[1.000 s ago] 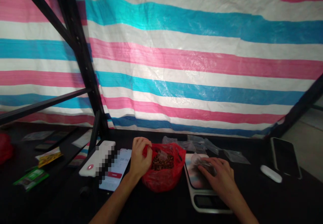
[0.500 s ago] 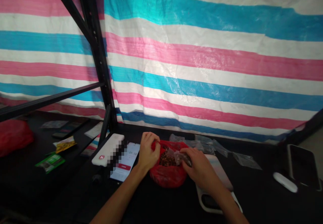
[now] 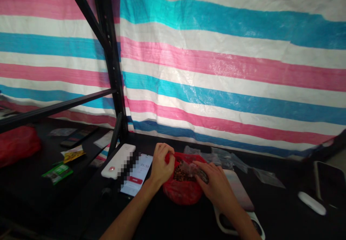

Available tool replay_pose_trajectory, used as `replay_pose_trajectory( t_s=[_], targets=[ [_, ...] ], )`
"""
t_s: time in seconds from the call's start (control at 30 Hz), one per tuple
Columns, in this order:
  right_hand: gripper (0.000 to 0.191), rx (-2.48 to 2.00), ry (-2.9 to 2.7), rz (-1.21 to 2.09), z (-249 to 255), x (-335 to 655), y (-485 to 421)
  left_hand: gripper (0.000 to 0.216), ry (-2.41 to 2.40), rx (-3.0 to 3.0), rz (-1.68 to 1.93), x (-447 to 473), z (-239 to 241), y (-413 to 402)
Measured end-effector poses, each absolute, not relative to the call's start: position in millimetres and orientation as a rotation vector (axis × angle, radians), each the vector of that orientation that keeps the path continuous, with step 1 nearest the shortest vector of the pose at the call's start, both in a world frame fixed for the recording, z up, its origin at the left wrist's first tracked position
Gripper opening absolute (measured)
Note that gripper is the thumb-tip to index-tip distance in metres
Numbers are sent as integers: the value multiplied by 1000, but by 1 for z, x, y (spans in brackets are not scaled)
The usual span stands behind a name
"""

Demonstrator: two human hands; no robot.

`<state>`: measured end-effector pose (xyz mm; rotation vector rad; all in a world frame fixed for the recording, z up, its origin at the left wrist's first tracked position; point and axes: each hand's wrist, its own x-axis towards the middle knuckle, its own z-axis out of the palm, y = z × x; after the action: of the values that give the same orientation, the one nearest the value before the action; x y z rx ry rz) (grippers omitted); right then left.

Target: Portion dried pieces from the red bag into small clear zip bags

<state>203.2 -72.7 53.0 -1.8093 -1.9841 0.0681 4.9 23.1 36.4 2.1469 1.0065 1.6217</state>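
A red plastic bag (image 3: 183,193) stands on the black table with its mouth spread, and small brown pieces (image 3: 181,174) fill it. My left hand (image 3: 163,162) pinches the bag's left rim between thumb and fingers. Over the bag's right side, my right hand (image 3: 212,178) is closed around a small clear plastic bag (image 3: 201,173), which has dark contents in its lower part. The mouth of the small bag points left, above the brown pieces. Part of the red bag's right rim is hidden behind my right hand.
Several clear plastic bags (image 3: 224,158) lie behind the red bag. On the left are a lit phone (image 3: 139,175), a white power bank (image 3: 119,160), green (image 3: 58,173) and yellow (image 3: 72,154) packets. Right: a phone case (image 3: 238,189), a white oblong object (image 3: 312,203). A black metal post (image 3: 115,70) rises behind.
The whole view has shifted slightly, so things sit a little further right and lower. Both hands keep their grips; the small bag has barely moved relative to the red bag.
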Motion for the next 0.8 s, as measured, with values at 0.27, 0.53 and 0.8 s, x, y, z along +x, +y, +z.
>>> replay_pose_trajectory(
  t_s=[0.27,0.53,0.8],
  targets=[
    [38,-1783,-1942,43,49,201,-75,22,993,2154,1610,6,36,22],
    [39,-1788,-1907,49,52,206,-76,23,1004,2147,1610,6,38,21],
    [37,-1717,-1718,-85,37,251,-99,22,1001,2168,1617,5,37,22]
  ],
)
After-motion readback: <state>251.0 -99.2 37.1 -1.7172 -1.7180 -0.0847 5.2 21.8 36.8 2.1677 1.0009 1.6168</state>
